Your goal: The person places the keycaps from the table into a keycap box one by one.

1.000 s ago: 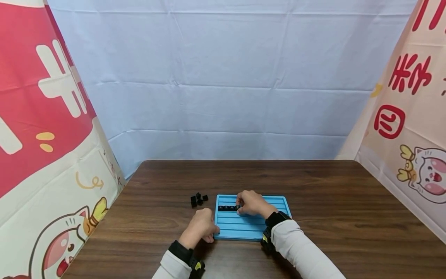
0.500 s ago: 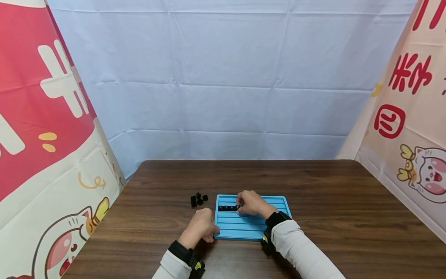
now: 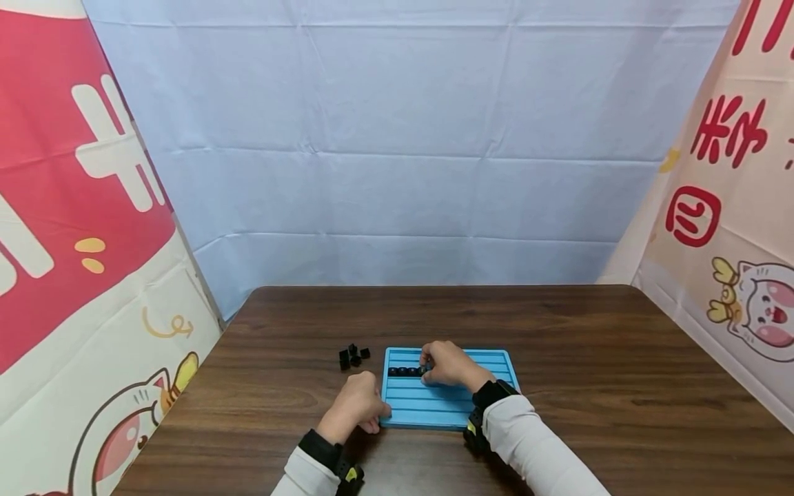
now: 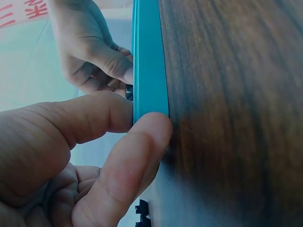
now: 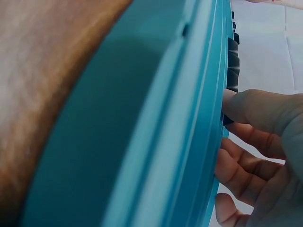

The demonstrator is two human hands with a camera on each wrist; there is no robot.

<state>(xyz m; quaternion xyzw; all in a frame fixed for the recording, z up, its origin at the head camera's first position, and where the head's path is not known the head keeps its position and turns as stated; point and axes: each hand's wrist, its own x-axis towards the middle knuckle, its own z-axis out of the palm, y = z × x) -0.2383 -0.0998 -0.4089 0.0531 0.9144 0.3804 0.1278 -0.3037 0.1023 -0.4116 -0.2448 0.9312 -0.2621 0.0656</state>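
- While my left hand [image 3: 356, 399] pinches the blue board [image 3: 428, 408] by its rim, at the eight o'clock corner, my right hand [image 3: 451, 365] lies over it from four o'clock.
- Between thumb and finger, my right hand grips a dark block [image 5: 228, 120], partly hidden, at the three o'clock end of a row of black blocks [image 3: 403, 372].
- That row runs from nine toward three on the ridged board, toward ten o'clock from its middle.
- The board lies flat on the brown table [image 3: 589, 344].
- Loose black blocks [image 3: 344, 359] sit clustered on the table, off the board at ten o'clock.
- Black wristbands [image 3: 320, 448] sit at the cuffs of my white sleeves [image 3: 540, 441].
- Pale blue cloth [image 3: 397, 138] hangs at twelve o'clock, behind the table.
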